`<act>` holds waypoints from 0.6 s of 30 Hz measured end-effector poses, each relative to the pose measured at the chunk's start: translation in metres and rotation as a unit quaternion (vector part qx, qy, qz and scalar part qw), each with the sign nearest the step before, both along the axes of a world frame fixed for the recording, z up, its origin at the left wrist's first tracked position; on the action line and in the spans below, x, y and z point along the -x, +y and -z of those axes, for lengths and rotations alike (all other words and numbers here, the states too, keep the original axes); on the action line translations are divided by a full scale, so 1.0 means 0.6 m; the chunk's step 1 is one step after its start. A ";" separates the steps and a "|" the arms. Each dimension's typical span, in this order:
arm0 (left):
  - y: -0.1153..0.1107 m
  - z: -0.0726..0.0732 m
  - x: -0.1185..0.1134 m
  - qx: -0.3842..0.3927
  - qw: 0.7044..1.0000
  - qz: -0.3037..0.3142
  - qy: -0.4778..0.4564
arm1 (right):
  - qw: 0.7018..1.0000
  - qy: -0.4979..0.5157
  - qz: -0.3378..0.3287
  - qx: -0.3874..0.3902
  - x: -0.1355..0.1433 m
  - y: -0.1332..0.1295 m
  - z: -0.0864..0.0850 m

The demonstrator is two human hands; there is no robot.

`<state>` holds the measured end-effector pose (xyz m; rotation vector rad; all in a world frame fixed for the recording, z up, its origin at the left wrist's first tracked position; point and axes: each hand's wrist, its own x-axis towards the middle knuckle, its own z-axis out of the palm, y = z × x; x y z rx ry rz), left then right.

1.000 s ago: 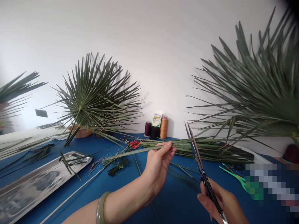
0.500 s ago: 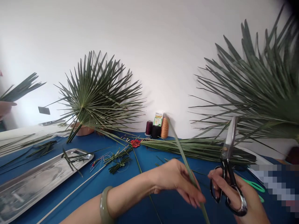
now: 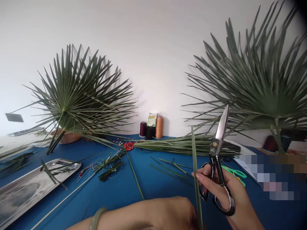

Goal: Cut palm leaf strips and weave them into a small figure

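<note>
In my right hand (image 3: 236, 191) are black-handled scissors (image 3: 217, 143), blades closed and pointing up. The thumb and fingertip of that hand also pinch a long green palm leaf strip (image 3: 194, 156), which stands nearly upright just left of the scissors. My left hand (image 3: 175, 212), with a pale bangle (image 3: 97, 217) on the wrist, is at the bottom edge, curled at the strip's lower part; its fingertips are mostly hidden. Behind the strip lies a bundle of long palm leaf strips (image 3: 165, 144).
Fan palm leaves (image 3: 67, 99) stand at the left and more palm leaves (image 3: 271, 99) at the right. Thread spools (image 3: 159, 127) stand by the wall. A metal tray (image 3: 48, 191), a red rose patch (image 3: 128, 146), tied leaf pieces (image 3: 111, 169) and green-handled scissors (image 3: 236, 172) lie on the blue table.
My left hand has slid down the strip toward the bottom edge. My right hand has moved left with the scissors and now pinches the strip. The view has turned slightly right.
</note>
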<state>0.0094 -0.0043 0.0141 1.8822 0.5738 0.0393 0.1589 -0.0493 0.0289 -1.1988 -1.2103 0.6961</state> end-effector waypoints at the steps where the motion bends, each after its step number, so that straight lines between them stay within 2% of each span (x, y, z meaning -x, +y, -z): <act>1: 0.002 -0.010 0.001 0.036 0.999 -0.015 -0.004 | 1.000 -0.004 -0.005 0.002 0.000 0.000 0.000; 3: 0.011 -0.032 0.005 0.127 0.985 -0.090 -0.077 | 1.000 -0.012 -0.012 0.008 0.000 0.001 -0.001; 5: 0.024 -0.048 0.010 0.110 0.958 -0.190 -0.184 | 0.999 -0.018 -0.019 0.021 0.000 0.002 -0.001; 7: 0.034 -0.057 0.014 0.092 0.941 -0.232 -0.231 | 0.998 -0.026 -0.030 0.040 -0.001 0.003 -0.001; 13: 0.034 -0.066 0.020 0.088 0.941 -0.232 -0.230 | 0.992 -0.047 -0.060 0.099 0.008 -0.005 -0.011; 18: 0.026 -0.081 0.028 0.090 0.947 -0.216 -0.221 | 0.995 -0.035 -0.021 0.095 0.036 -0.014 -0.029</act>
